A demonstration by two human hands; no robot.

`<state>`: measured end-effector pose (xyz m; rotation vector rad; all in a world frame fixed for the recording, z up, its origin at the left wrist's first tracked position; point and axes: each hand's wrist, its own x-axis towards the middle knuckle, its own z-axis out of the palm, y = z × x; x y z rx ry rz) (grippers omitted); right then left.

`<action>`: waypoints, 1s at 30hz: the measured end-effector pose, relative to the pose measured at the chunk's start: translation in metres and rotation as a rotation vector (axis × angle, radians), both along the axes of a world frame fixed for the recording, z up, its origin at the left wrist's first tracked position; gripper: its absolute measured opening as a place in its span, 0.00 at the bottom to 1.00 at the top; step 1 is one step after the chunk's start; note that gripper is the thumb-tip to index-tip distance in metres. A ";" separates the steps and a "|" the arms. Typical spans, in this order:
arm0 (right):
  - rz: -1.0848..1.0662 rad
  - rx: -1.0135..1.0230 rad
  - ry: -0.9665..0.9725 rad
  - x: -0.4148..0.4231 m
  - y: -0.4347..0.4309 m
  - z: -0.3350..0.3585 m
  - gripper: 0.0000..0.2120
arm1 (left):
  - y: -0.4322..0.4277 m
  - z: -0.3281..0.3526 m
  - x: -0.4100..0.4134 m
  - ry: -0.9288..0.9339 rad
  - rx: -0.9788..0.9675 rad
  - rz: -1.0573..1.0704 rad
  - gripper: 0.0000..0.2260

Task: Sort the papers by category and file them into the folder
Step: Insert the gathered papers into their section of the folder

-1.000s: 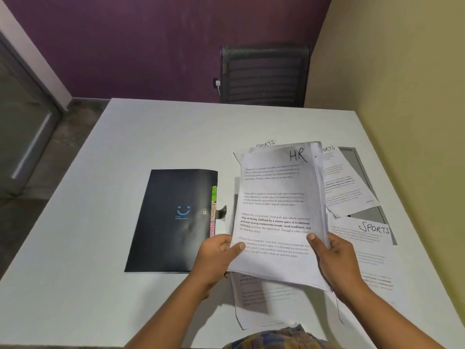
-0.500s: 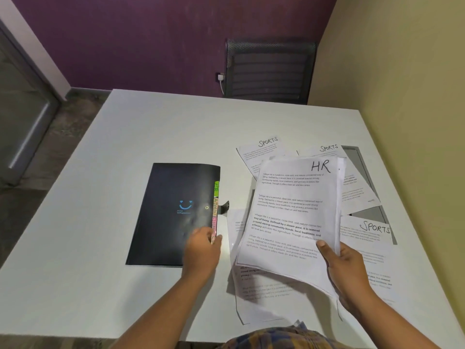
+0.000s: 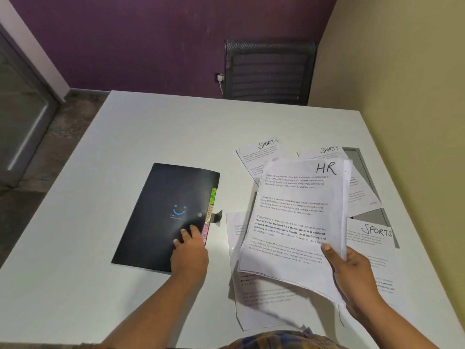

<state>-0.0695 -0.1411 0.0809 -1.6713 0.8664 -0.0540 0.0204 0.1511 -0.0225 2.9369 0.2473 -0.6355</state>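
Note:
A black folder (image 3: 163, 210) with a blue smile mark lies closed on the white table (image 3: 100, 285), coloured index tabs (image 3: 209, 215) showing along its right edge. My left hand (image 3: 189, 250) rests on the folder's lower right part, fingers flat near the tabs. My right hand (image 3: 352, 278) grips a stack of papers headed "HR" (image 3: 294, 217) at its lower right corner, held above the table. Loose sheets headed "SPORTS" (image 3: 261, 149) lie on the table behind and to the right of the stack.
More printed sheets (image 3: 254, 306) lie under the held stack near the table's front edge. A grey tray or board (image 3: 362, 167) sits under the papers at the right. A black mesh chair (image 3: 269, 71) stands beyond the far edge. A yellow wall runs along the right.
My left hand let go of the HR stack and moved left onto the folder's lower right part. My right hand alone now holds the stack, shifted a little right.

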 end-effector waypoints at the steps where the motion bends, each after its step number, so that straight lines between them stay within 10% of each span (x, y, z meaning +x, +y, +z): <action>1: -0.001 0.005 0.003 0.002 0.000 0.000 0.07 | 0.003 0.008 0.001 -0.026 0.022 -0.058 0.31; 7: 0.032 0.050 -0.029 0.025 0.015 0.007 0.07 | 0.030 0.064 0.004 -0.153 -0.017 -0.159 0.16; 30: 0.356 -0.402 -0.032 0.098 0.106 0.037 0.20 | 0.012 0.123 -0.029 -0.284 -0.504 0.255 0.13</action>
